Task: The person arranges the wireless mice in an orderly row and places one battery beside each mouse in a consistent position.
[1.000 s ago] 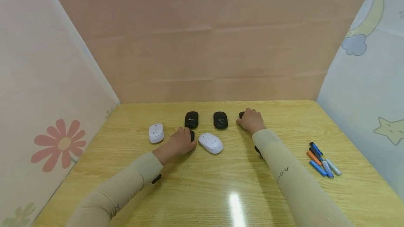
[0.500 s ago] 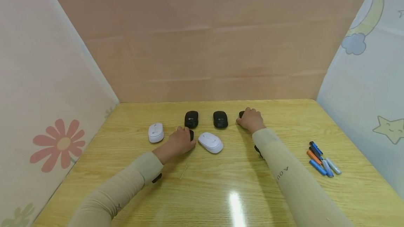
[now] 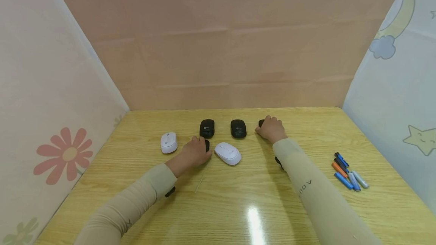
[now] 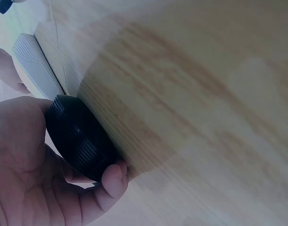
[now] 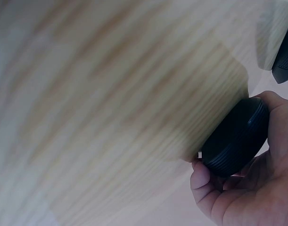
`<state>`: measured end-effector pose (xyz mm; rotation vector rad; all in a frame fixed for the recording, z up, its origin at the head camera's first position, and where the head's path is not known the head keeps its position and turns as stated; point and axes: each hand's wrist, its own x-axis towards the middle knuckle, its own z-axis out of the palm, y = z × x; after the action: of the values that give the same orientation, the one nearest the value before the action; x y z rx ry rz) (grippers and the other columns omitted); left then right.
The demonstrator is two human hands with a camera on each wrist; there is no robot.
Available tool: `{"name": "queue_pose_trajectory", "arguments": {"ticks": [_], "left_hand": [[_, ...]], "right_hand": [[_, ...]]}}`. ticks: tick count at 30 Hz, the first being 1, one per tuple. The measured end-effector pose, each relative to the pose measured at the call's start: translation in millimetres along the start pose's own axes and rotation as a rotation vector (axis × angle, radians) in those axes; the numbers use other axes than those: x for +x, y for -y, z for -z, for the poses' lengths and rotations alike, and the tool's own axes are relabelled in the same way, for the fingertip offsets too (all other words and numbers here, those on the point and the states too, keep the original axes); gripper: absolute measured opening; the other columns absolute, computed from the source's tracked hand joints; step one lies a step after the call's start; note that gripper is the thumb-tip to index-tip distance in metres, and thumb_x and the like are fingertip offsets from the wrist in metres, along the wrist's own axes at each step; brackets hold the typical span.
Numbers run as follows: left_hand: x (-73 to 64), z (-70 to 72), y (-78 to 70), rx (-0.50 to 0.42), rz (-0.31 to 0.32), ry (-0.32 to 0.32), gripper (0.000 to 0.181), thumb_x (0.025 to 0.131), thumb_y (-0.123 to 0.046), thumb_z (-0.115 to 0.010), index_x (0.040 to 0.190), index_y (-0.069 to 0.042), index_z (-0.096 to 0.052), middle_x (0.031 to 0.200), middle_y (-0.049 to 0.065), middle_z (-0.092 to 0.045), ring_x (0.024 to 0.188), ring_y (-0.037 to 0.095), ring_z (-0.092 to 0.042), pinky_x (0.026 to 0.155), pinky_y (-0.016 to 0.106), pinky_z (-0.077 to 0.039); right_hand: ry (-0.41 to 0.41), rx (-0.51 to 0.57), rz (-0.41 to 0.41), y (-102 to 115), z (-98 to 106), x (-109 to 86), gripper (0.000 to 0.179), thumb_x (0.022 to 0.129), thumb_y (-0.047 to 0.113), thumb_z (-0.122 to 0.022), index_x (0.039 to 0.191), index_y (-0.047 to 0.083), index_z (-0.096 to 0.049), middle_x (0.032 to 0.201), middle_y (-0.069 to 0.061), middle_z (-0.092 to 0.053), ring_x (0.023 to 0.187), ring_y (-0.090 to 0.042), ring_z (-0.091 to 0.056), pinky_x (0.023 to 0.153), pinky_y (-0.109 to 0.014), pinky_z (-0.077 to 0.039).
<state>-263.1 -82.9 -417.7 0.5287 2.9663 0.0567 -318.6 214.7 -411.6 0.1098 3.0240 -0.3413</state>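
My left hand (image 3: 194,152) grips a black computer mouse (image 4: 82,139), its thumb and fingers curled round the ribbed sides. Only the mouse's far end shows past the hand in the head view. Farther right and back, my right hand (image 3: 271,129) holds another black computer mouse (image 5: 237,136) by its sides, close against the table. A white mouse (image 3: 228,153) lies slantwise just right of the left hand. Two more black mice, one (image 3: 207,128) behind the left hand and one (image 3: 238,128) left of the right hand, stand side by side.
Another white mouse (image 3: 168,142) sits left of the left hand. Several markers (image 3: 349,173), blue, orange and pale, lie in a loose pile at the right of the wooden table (image 3: 218,207). Patterned side walls and a plain back wall (image 3: 218,41) enclose it.
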Motion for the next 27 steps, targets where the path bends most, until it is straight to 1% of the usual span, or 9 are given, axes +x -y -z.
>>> {"name": "queue_pose_trajectory", "arguments": {"ticks": [4,11,15,18,21,23,27], "left_hand": [[0.4,0.4,-1.2,0.001,0.024,0.009,0.070,0.098,-0.042,-0.050,0.136,0.016,-0.038,0.112,0.031,-0.049,0.084,0.031,-0.062,0.070,0.039,-0.053],[0.1,2.1,-4.1,0.039,0.049,0.030,0.072,0.099,-0.045,-0.048,0.138,0.015,-0.037,0.112,0.030,-0.049,0.082,0.029,-0.062,0.067,0.037,-0.053],[-0.7,2.6,-5.1,0.039,0.058,0.035,0.076,0.099,-0.050,-0.047,0.138,0.014,-0.038,0.114,0.029,-0.049,0.084,0.029,-0.062,0.067,0.037,-0.053],[-2.0,3.6,-6.2,0.040,0.076,0.030,0.080,0.097,-0.056,-0.046,0.139,0.012,-0.039,0.114,0.028,-0.049,0.081,0.029,-0.061,0.065,0.037,-0.052],[-2.9,5.8,-7.5,0.057,0.087,0.009,0.082,0.095,-0.060,-0.045,0.138,0.010,-0.042,0.112,0.027,-0.050,0.075,0.027,-0.059,0.062,0.037,-0.052],[-3.6,8.7,-9.3,0.090,0.081,-0.008,0.082,0.096,-0.061,-0.044,0.136,0.010,-0.043,0.111,0.025,-0.051,0.072,0.025,-0.058,0.060,0.036,-0.052],[-5.4,18.7,-17.0,0.130,0.060,-0.051,0.083,0.096,-0.062,-0.041,0.136,0.010,-0.043,0.120,0.027,-0.051,0.072,0.025,-0.060,0.056,0.035,-0.051]], "right_hand": [[-0.003,0.009,-0.006,0.0,-0.2,0.7,0.069,0.096,0.036,-0.051,0.133,-0.019,-0.033,0.122,-0.039,-0.043,0.112,-0.053,-0.044,0.091,-0.057,-0.042],[0.007,0.008,-0.005,0.2,1.6,-0.4,0.070,0.096,0.037,-0.052,0.133,-0.019,-0.033,0.122,-0.039,-0.043,0.112,-0.053,-0.044,0.091,-0.057,-0.042],[0.010,0.001,-0.002,0.7,1.6,0.0,0.069,0.097,0.037,-0.052,0.132,-0.020,-0.034,0.121,-0.039,-0.044,0.111,-0.052,-0.045,0.090,-0.057,-0.042],[0.011,-0.010,0.000,0.8,1.6,0.0,0.069,0.096,0.037,-0.051,0.132,-0.020,-0.034,0.120,-0.039,-0.045,0.111,-0.051,-0.045,0.091,-0.055,-0.042],[0.013,-0.008,-0.006,1.0,2.4,-0.8,0.069,0.096,0.037,-0.051,0.132,-0.019,-0.033,0.120,-0.039,-0.044,0.111,-0.051,-0.045,0.090,-0.056,-0.042],[0.013,-0.002,-0.008,1.1,2.6,-1.4,0.069,0.096,0.037,-0.051,0.133,-0.020,-0.033,0.120,-0.039,-0.044,0.110,-0.052,-0.044,0.090,-0.057,-0.043],[0.007,0.009,-0.009,1.2,2.5,-1.7,0.070,0.096,0.036,-0.051,0.134,-0.020,-0.032,0.121,-0.040,-0.043,0.111,-0.053,-0.044,0.089,-0.058,-0.043]]}}
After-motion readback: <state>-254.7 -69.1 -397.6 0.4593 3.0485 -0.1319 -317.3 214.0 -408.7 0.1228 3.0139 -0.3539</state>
